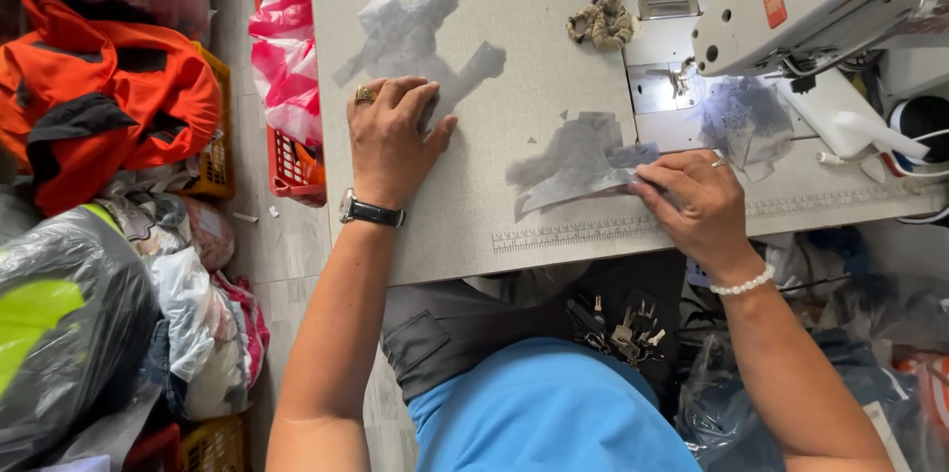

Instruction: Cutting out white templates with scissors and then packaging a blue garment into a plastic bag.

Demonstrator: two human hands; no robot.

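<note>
I see my left hand (392, 139) pressed flat, fingers together, on a translucent grey fabric piece (410, 40) lying far-left on the grey table (494, 205); my right hand (695, 207) pinches the near edge of a second grey piece (573, 164), just left of the white sewing machine (791, 7); a red basket (282, 151) stands at the table's left.

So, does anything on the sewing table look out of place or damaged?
Nothing looks damaged. The left hand presses one loose grey fabric piece flat, the right hand grips another grey piece, and a tangle of scrap thread lies near the sewing machine.
</note>
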